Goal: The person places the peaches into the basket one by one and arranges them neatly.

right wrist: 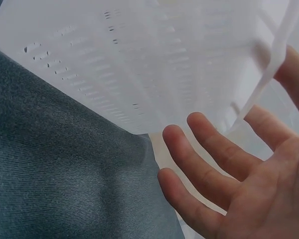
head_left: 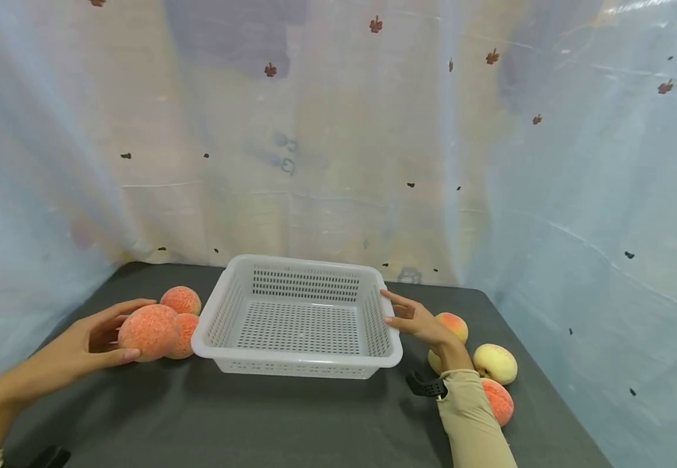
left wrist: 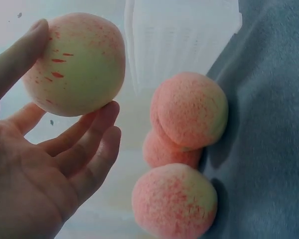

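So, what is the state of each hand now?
Left hand: holds a peach between thumb and fingers.
Right hand: open, fingers straight, at the right rim of the white basket, holding nothing.

We saw our right hand spread loosely beside the white basket, fingers near its perforated wall, thumb by the rim, above the grey cloth.

Three peaches at right on dark tablecloth; sheer curtain behind.
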Demonstrator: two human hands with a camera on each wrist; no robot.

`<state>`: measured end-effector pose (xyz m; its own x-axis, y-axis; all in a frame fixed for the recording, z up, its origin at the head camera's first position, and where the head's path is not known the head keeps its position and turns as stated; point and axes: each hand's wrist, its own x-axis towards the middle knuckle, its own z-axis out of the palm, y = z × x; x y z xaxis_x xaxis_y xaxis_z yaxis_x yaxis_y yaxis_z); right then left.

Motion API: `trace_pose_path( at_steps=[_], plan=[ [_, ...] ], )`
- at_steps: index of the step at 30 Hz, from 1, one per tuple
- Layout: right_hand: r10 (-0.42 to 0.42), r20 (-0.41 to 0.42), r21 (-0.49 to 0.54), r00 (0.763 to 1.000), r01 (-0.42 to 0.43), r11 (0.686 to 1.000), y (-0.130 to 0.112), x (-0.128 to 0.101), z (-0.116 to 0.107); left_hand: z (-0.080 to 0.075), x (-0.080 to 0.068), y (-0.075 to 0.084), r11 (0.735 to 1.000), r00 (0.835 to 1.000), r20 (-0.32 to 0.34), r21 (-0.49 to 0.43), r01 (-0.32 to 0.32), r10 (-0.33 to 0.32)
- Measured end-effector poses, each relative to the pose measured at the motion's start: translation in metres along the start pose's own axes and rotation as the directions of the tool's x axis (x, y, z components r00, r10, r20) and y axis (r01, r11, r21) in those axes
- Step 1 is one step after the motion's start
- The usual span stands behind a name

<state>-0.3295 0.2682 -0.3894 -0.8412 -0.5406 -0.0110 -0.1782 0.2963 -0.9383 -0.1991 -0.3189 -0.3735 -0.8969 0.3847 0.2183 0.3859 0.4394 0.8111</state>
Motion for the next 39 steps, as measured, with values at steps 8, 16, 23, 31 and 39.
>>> trace_pose_path(
  at_steps=[8,16,23,31,39],
  plan=[
    [0.017,-0.012,0.002,1.000,-0.017,1.000,0.000,0.000,-0.002,0.004,0.009,0.002,0.999,0.999,0.019,-0.016,-0.029,0.030],
    [0.013,-0.017,0.016,1.000,-0.013,1.000,0.003,-0.001,-0.001,0.001,0.020,0.006,0.999,0.999,0.051,-0.035,-0.007,0.008],
    [0.015,-0.015,0.007,1.000,-0.015,1.000,0.000,-0.001,0.000,0.001,0.033,0.009,0.993,0.995,0.100,-0.119,-0.001,0.013],
    [0.021,-0.016,0.012,1.000,-0.021,1.000,-0.003,0.001,-0.001,0.004,0.046,0.014,1.000,0.999,0.052,0.025,-0.003,0.002],
    [0.025,-0.015,0.004,1.000,-0.025,1.000,0.001,0.000,-0.001,0.010,0.058,0.020,0.999,0.997,0.058,0.001,-0.045,0.045]
  ],
)
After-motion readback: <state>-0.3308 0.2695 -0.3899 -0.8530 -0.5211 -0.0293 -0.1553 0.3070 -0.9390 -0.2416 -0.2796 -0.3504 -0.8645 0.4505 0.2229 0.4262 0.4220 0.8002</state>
